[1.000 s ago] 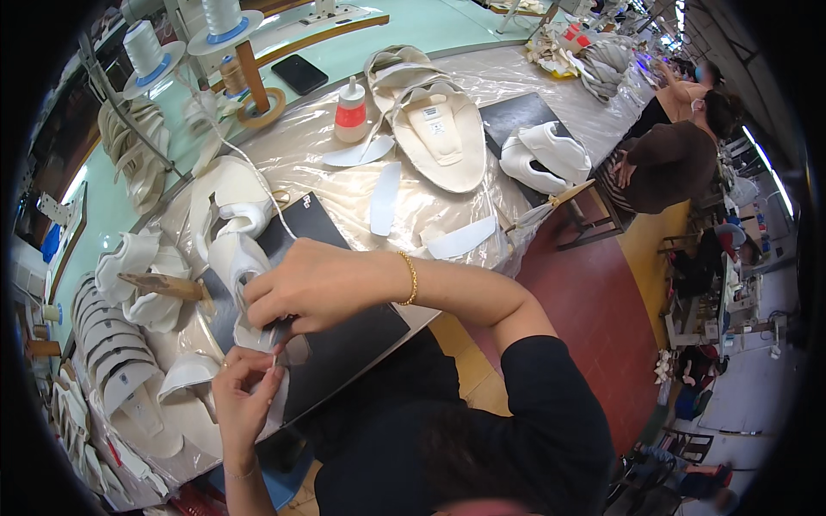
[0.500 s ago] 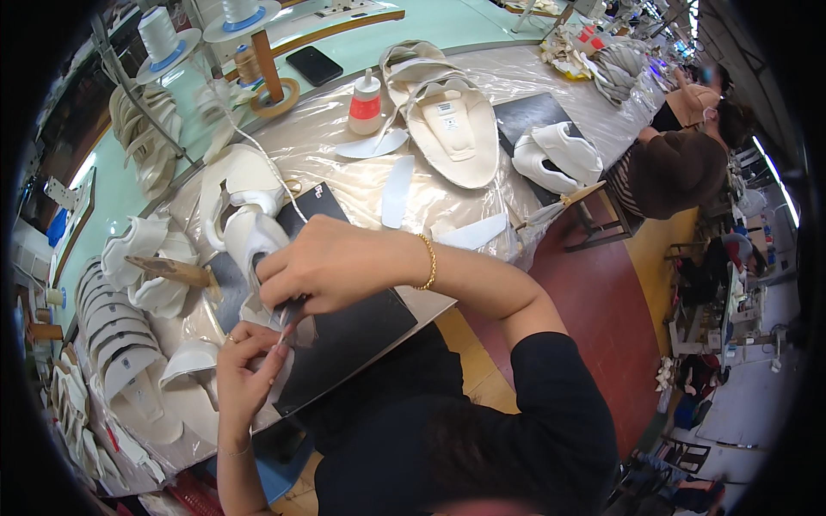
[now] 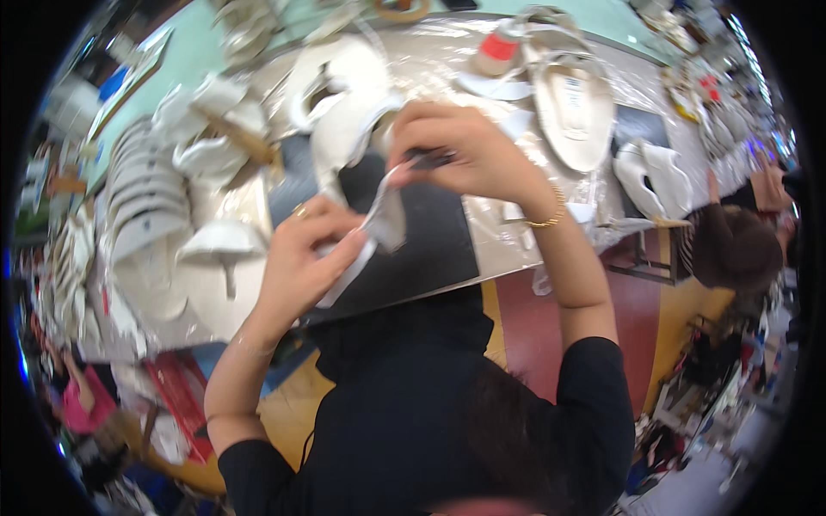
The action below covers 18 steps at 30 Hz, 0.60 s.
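Observation:
A thin white strip (image 3: 377, 206) is stretched between my two hands above a black board (image 3: 439, 249). My left hand (image 3: 310, 258) pinches its lower end, where a white flap hangs below the fingers. Higher up, my right hand (image 3: 460, 155) is closed on the other end and also has a small dark tool (image 3: 430, 159) in its fingers; motion blur hides its kind. A pale, see-through piece (image 3: 391, 225) hangs beside the strip. Just beyond my hands lies a white shoe upper (image 3: 340, 138), partly covered by my right hand.
On the left stand stacked shoe parts (image 3: 146, 198), a curved white piece (image 3: 222, 239) and a wooden stick (image 3: 232, 133) among white uppers. A bottle with a red band (image 3: 497, 50), shoe uppers (image 3: 572, 107) and another white upper (image 3: 654, 181) lie farther right. A co-worker (image 3: 736, 249) sits at right.
The view has swung, so the table's things sit farther right and higher. My hands have drawn apart, the right one up and away, and the strip now spans between them.

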{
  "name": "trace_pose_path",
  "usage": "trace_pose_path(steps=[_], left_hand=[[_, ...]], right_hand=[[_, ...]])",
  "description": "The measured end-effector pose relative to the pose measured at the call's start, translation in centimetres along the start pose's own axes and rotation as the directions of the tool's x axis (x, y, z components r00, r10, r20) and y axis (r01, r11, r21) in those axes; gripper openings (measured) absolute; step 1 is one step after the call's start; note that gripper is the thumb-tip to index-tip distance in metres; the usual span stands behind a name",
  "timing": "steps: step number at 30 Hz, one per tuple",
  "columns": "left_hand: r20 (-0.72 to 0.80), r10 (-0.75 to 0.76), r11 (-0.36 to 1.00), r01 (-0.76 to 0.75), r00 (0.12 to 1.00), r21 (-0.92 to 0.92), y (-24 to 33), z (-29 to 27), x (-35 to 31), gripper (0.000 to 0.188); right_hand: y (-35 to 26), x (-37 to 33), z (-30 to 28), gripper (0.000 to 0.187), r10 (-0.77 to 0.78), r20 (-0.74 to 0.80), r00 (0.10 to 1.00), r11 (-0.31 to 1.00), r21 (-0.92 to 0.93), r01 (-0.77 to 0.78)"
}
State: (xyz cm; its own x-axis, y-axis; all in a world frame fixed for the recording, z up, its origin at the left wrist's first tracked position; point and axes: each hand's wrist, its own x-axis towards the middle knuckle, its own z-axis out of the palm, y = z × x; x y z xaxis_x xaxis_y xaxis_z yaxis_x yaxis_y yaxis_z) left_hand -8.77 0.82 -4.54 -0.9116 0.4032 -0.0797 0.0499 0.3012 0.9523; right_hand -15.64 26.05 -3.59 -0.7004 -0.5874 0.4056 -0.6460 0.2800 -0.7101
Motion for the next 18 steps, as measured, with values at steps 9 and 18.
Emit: trace_pose_path(steps=[9,18], left_hand=[[0.074,0.005,0.996,0.002,0.997,-0.090,1.4,0.3,0.6,0.028],[0.011,0.030,0.995,-0.029,0.999,-0.099,1.3,1.0,0.1,0.028]], right_hand=[[-5.7,-3.7,0.6,0.047,0.081,-0.290,0.954,0.906,-0.376,-0.191],[-6.8,-5.3,2.1,0.021,-0.170,-0.100,0.980,0.733,-0.678,0.058]])
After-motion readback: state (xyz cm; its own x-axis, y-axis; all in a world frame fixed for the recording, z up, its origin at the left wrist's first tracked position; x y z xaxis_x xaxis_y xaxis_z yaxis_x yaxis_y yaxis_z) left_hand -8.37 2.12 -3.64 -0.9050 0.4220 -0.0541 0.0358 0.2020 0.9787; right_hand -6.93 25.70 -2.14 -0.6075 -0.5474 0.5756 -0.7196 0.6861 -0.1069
